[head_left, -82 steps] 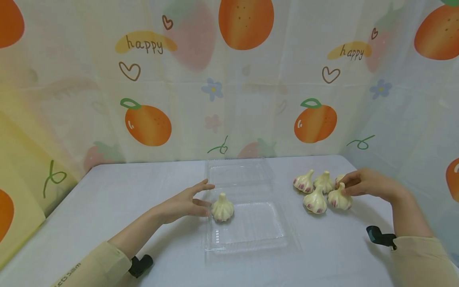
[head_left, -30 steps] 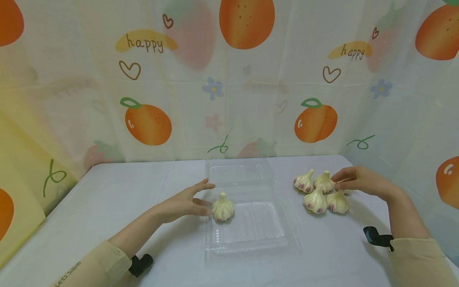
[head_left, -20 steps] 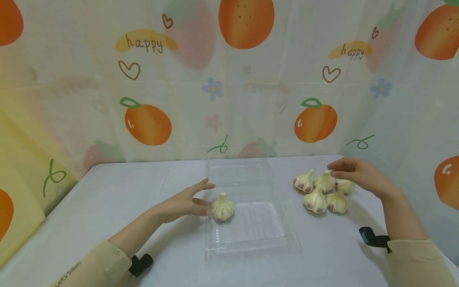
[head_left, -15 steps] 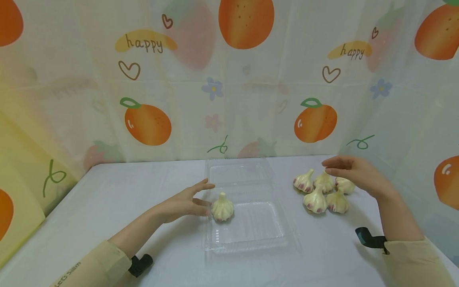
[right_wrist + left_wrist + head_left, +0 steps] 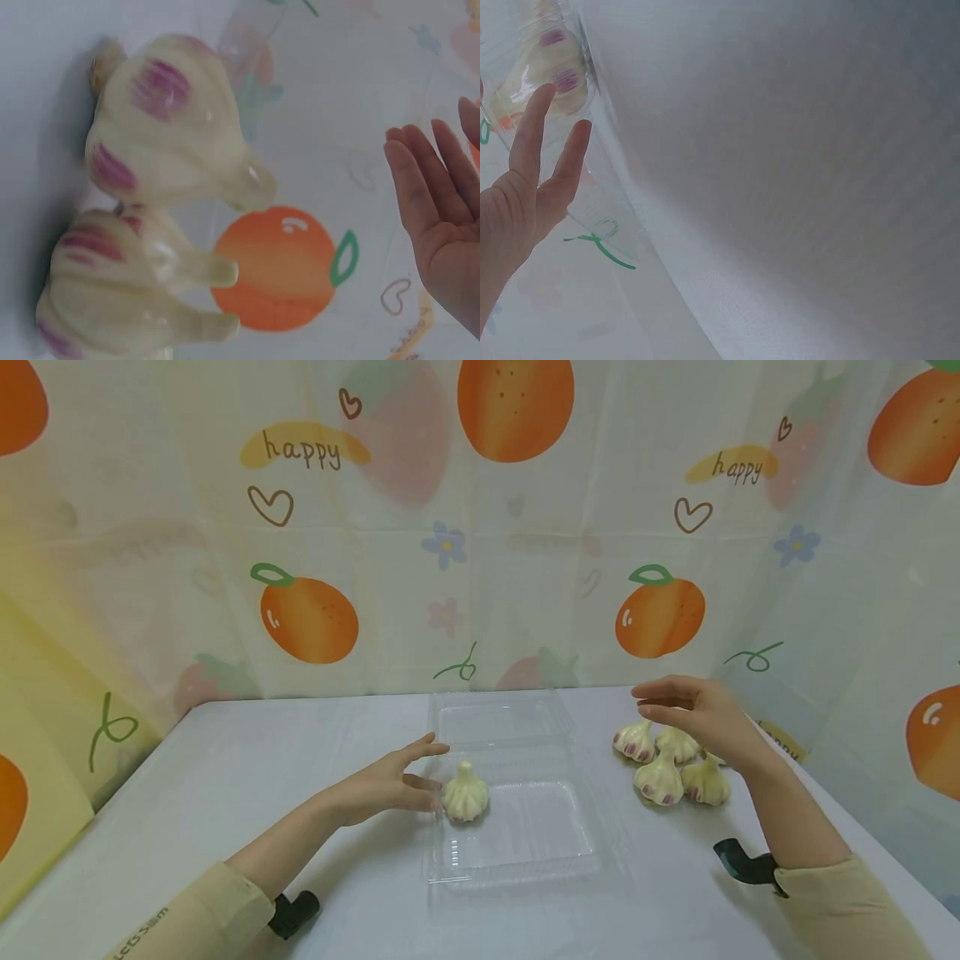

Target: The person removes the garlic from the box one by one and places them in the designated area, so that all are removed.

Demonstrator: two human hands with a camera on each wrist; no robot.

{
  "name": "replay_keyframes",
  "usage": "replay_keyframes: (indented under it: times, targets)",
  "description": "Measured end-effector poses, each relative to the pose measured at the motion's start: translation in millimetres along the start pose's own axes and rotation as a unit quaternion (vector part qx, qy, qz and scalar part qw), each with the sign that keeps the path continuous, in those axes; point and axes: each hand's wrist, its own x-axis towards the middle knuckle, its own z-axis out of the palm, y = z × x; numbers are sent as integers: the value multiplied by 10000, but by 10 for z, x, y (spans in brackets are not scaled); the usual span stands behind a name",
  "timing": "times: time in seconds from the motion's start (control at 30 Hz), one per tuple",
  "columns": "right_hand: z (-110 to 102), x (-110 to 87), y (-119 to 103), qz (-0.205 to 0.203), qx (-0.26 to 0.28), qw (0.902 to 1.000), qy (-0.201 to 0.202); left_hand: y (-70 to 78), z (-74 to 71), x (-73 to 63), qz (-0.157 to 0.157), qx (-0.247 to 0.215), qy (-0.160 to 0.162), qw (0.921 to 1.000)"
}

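A single garlic bulb point(image 5: 466, 795) sits upright at the left side of a clear plastic clamshell box point(image 5: 540, 827), whose lid point(image 5: 498, 724) lies folded back. My left hand point(image 5: 375, 793) has its fingers spread at the box's left edge, beside that bulb; whether they touch the plastic I cannot tell. In the left wrist view, the bulb point(image 5: 551, 64) shows through the plastic. Over a cluster of several garlic bulbs on the right, including a front one point(image 5: 660, 781), hovers my right hand point(image 5: 693, 714), fingers extended and holding nothing. The right wrist view shows purple-streaked garlic point(image 5: 169, 112) apart from the hand.
A white cloth covers the table point(image 5: 300, 735). Behind it hangs a curtain point(image 5: 480, 593) printed with oranges, which continues along the right and left sides. Black wrist cameras jut from both sleeves.
My right hand has let go of the garlic at the cluster's right, risen and moved left over the bulbs. A front bulb stands slightly further left than before. My left hand stays put.
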Motion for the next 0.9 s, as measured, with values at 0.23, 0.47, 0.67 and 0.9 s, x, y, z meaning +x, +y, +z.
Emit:
replay_keyframes:
  times: [0.23,0.47,0.67,0.9]
  targets:
    - [220,76,-92,-109,339,9993,-116,10,1,7,-20,35,8,10000]
    - [421,129,-202,-43,338,9989,-328,-2,-1,13,-26,49,12,10000]
    - [591,166,-306,-173,361,9980,-485,-3,-12,17,-20,117,-2,9999]
    - [802,183,-439,-598,426,9951,-668,-18,-7,20,-19,57,4,10000]
